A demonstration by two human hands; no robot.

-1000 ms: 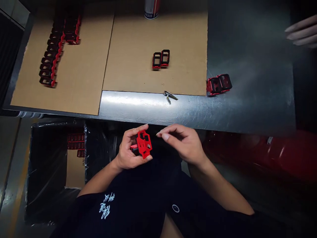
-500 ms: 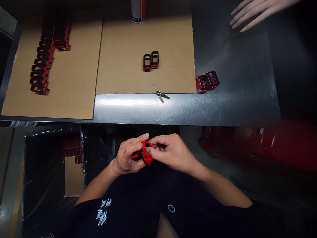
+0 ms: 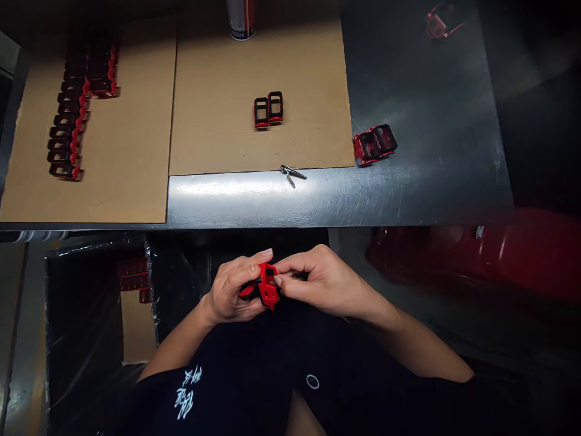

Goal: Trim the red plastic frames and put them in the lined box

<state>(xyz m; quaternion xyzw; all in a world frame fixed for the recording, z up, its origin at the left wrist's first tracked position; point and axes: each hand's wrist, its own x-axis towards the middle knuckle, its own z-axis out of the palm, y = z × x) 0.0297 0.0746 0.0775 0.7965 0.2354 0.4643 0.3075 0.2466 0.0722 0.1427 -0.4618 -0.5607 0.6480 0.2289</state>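
Note:
In front of my body, below the table's edge, my left hand (image 3: 236, 287) is wrapped round a red and black plastic part (image 3: 269, 292). The part has an opening near its top and small holes in its red face. From the right, my right hand (image 3: 320, 281) pinches the upper rim of the same part between thumb and fingertips. Whether anything small sits in that pinch is hidden. A nail clipper (image 3: 294, 174) lies on the metal table at the front edge of the cardboard.
Two black-and-red frames (image 3: 269, 111) stand on the middle cardboard (image 3: 218, 139). Rows of similar parts (image 3: 68, 130) line the left cardboard (image 3: 127, 169). More lie on the metal table (image 3: 431, 151) at right (image 3: 376, 145). A spray can (image 3: 241, 21) stands at the back.
Another person's hand has left the upper right of the table, where a reddish frame now shows. My view has shifted slightly. Both my hands keep their hold on the part.

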